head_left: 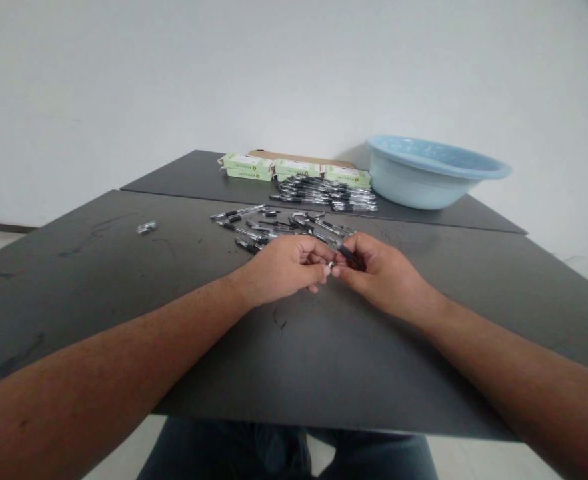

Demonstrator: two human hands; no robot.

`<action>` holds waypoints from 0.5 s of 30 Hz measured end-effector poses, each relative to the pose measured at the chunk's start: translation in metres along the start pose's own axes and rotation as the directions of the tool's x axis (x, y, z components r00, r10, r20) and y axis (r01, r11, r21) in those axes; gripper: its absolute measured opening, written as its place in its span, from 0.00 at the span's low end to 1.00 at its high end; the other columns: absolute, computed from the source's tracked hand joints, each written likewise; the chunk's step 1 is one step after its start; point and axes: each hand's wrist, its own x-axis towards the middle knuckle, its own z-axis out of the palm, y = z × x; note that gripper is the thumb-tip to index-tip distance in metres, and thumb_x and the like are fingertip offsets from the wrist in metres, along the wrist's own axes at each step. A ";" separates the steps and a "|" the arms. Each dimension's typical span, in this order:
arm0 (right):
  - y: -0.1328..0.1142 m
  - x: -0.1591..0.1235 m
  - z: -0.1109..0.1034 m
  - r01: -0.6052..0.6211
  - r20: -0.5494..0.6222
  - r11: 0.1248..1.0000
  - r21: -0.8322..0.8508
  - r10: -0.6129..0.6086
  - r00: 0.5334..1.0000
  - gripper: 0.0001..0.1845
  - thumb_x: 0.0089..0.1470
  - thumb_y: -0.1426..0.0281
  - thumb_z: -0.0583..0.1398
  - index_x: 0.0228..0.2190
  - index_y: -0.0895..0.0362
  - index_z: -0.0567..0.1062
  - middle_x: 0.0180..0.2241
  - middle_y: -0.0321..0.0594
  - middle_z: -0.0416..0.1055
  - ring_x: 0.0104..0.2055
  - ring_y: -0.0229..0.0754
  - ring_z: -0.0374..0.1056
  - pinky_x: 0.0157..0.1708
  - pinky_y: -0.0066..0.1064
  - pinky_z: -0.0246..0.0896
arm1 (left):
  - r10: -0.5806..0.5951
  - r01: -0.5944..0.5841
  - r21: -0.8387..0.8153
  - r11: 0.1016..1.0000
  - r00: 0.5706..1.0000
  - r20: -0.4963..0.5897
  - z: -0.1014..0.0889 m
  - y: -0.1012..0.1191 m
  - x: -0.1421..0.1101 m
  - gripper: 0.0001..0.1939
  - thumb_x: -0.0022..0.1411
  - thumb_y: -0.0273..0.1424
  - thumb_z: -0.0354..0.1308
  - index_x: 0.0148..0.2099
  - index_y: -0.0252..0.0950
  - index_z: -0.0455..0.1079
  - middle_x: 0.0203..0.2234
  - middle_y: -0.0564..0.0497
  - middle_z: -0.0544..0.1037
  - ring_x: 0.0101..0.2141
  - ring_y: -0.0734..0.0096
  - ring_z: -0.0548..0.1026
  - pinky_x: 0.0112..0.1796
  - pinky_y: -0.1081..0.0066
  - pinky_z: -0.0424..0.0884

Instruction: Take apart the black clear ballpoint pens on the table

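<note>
Over the front middle of the table, my two hands meet fingertip to fingertip. My right hand (381, 273) is closed round a pen (350, 255) with a black grip, which slants up and away to the left. A small shiny piece (330, 265), too small to name surely, shows at the thumb tip of my closed left hand (289, 267). Just beyond the hands lie loose clear pens (247, 231) with black grips, pointing various ways. The fingers partly hide the held pen's lower end.
A heap of similar pens (319, 190) lies farther back, before several light green boxes (248, 167). At the back right stands a light blue basin (424, 180). Small clear pieces (147, 227) lie at left on the dark table (294, 373). A seam crosses the tabletop.
</note>
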 end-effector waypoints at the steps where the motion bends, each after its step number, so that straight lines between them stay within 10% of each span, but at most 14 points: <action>1: 0.000 0.000 -0.001 0.004 0.001 1.000 -0.017 -0.004 1.000 0.09 0.54 0.64 0.64 0.30 0.52 0.68 0.25 0.32 0.67 0.27 0.38 0.61 0.27 0.30 0.54 | 0.010 -0.009 0.017 1.000 1.000 -0.018 -0.001 0.000 0.000 0.10 0.60 0.27 0.64 0.45 0.32 0.76 0.29 0.51 0.77 0.28 0.74 0.76 0.29 0.72 0.80; 15: 0.009 0.004 -0.017 0.094 -0.014 0.987 -0.127 -0.096 0.995 0.09 0.66 0.64 0.54 0.40 0.53 0.73 0.34 0.38 0.75 0.36 0.44 0.70 0.37 0.33 0.60 | 0.125 -0.116 0.049 0.992 0.946 -0.299 -0.015 0.003 0.005 0.09 0.60 0.32 0.67 0.41 0.33 0.73 0.30 0.51 0.79 0.25 0.77 0.76 0.28 0.75 0.77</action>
